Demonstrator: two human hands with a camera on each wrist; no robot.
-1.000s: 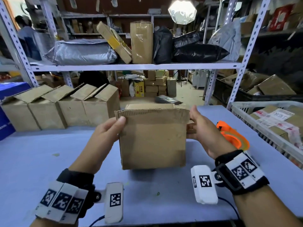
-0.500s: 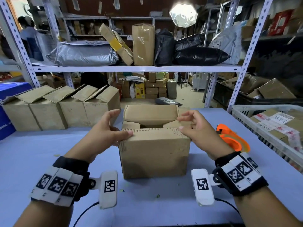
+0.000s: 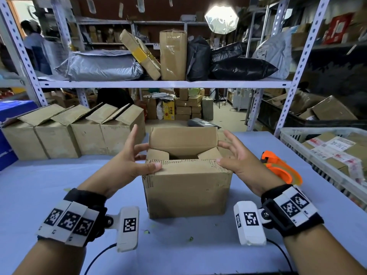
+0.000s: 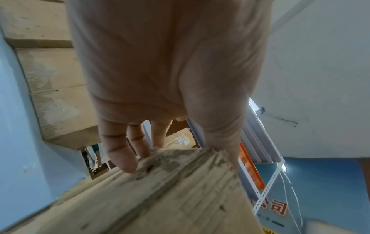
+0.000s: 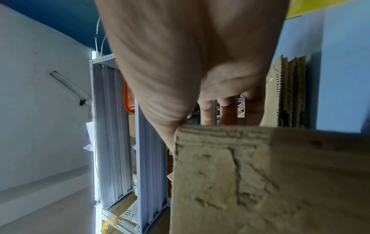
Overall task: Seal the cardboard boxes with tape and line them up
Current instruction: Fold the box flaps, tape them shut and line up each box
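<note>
Dead centre of the head view sits one cardboard box (image 3: 186, 187) on the blue table (image 3: 49, 195), its top not yet closed: the near flap is folded down flat, the far flap stands up, and two small side flaps lie inward. Left hand (image 3: 127, 165) is at the box's near left corner, thumb pressing on the near flap's edge, fingers spread and straight, gripping nothing. Right hand (image 3: 238, 161) mirrors it at the near right corner, thumb tip on the flap, fingers fanned loosely open toward the far flap. Over at the left of the frame, four open boxes (image 3: 75, 135) stand in a row, touching side by side. Right of the hands lies one orange tape dispenser (image 3: 282, 167), and at the far right edge one white basket (image 3: 297, 135) holds labelled parcels.
</note>
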